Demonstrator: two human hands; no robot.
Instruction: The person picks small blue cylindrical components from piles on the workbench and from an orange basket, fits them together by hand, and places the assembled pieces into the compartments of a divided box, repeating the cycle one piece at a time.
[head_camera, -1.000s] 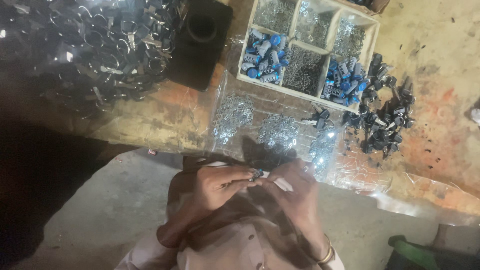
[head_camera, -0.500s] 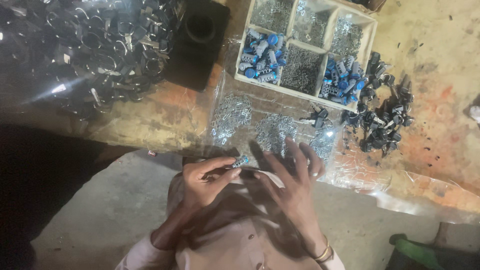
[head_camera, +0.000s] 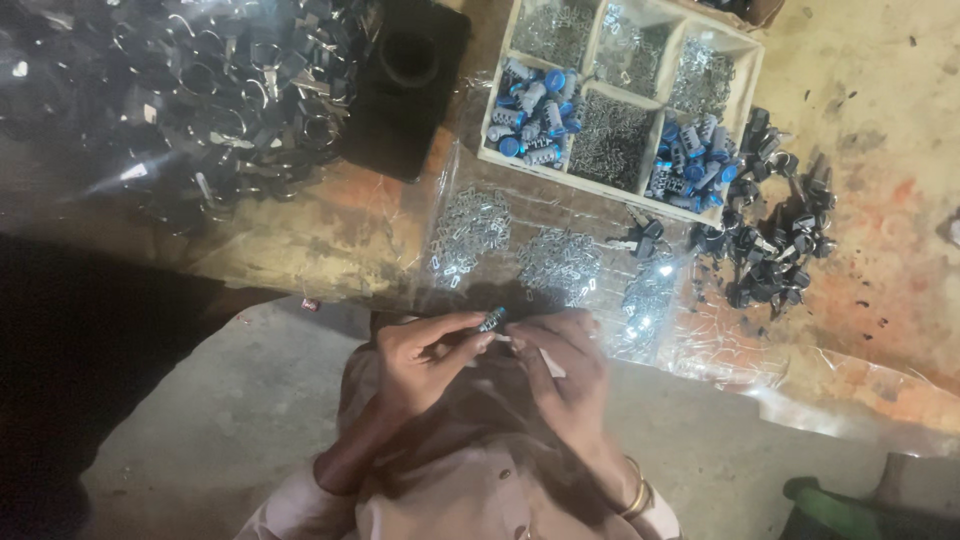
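Observation:
My left hand (head_camera: 425, 355) pinches a small blue-and-silver lock cylinder (head_camera: 492, 320) between thumb and fingers, just in front of the table edge. My right hand (head_camera: 560, 365) meets it from the right, fingers curled, holding a thin pale piece against the cylinder; what that piece is I cannot tell. Both hands hover over my lap. Just beyond them, three heaps of small shiny metal clips (head_camera: 470, 230) lie on a clear plastic sheet (head_camera: 560, 215).
A white divided tray (head_camera: 745, 75) at the back holds blue cylinders (head_camera: 535, 110) and small metal parts. A pile of black keys (head_camera: 775, 235) lies to its right. A black block with a round hole (head_camera: 405, 85) and a big heap of key rings (head_camera: 190, 90) fill the left.
My right hand, spread over the clip heaps half a second ago, has drawn back and closed beside my left hand at the cylinder. The left hand has barely moved.

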